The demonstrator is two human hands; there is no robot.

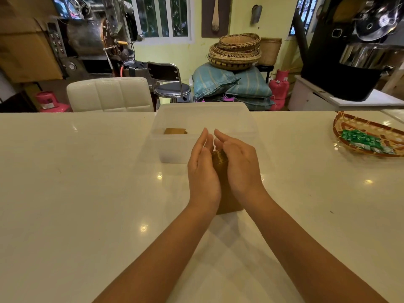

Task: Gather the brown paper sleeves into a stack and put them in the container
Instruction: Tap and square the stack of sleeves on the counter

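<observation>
A glossy white table filled the lower part of the view, bare along its left side. Toward the middle, a translucent plastic container stood on the far part of the tabletop, and a few brown paper sleeves already lay inside it near its left wall. Just in front of the container, the left hand was held flat with its fingers straight and together, its palm pressed against the left side of a stack of brown paper sleeves. The stack stood on the table between both palms, its ribbed top edges showing in the gap between the hands and its lower end visible near the wrists. The right hand mirrored the left, flat and slightly cupped, fingers together, pressing the stack's right side; the fingertips of both hands nearly met above the container's near wall. Far to the right, a woven basket holding green packets sat at the table's edge, well apart from the hands.
</observation>
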